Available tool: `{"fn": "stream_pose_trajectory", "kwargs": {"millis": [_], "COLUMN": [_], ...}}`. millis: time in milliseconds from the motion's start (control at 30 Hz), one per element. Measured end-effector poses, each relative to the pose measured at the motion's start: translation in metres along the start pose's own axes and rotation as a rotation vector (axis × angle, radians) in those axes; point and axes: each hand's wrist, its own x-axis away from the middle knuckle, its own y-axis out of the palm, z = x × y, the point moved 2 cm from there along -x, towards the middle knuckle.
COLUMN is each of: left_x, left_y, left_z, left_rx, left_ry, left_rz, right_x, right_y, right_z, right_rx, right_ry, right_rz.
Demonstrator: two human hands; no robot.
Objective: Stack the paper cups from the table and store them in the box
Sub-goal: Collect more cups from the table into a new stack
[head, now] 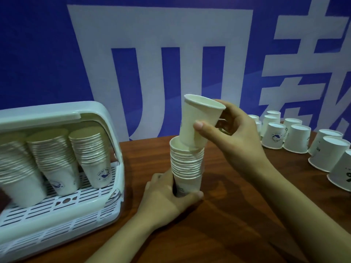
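Observation:
A stack of white paper cups [187, 164] stands upright on the brown table [218, 224], near its middle. My left hand [167, 194] grips the bottom cup of that stack. My right hand [233, 133] holds a single paper cup [199, 120], mouth up and tilted, with its base partly inside the top of the stack. The white box [62, 114] stands open at the left, with three tall cup stacks [55, 158] leaning on its slotted tray. Several loose cups [296, 137] sit upside down at the right.
A blue wall with large white characters [161, 54] rises right behind the table. The box's slotted white tray [57, 221] juts out toward the near left edge. The upside-down cups run along the table's right side to the frame edge.

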Motion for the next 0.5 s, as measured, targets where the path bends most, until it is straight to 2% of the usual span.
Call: {"fn": "stream_pose_trajectory", "kwargs": {"millis": [100, 233, 367, 500], "left_x": [0.002, 0.003, 0.003, 0.002], "left_y": [-0.003, -0.004, -0.005, -0.004], "left_z": [0.001, 0.010, 0.008, 0.005], "left_rx": [-0.003, -0.053, -0.075, -0.079], "left_ry": [0.005, 0.010, -0.002, 0.006], "left_rz": [-0.010, -0.043, -0.027, -0.017], "right_x": [0.003, 0.003, 0.005, 0.007], "right_y": [0.007, 0.004, 0.011, 0.016], "right_z": [0.001, 0.001, 0.003, 0.011], "right_rx": [0.044, 0.096, 0.101, 0.001], "right_ry": [0.019, -0.020, 0.020, 0.072], "right_rz": [-0.066, -0.023, -0.013, -0.016]}}
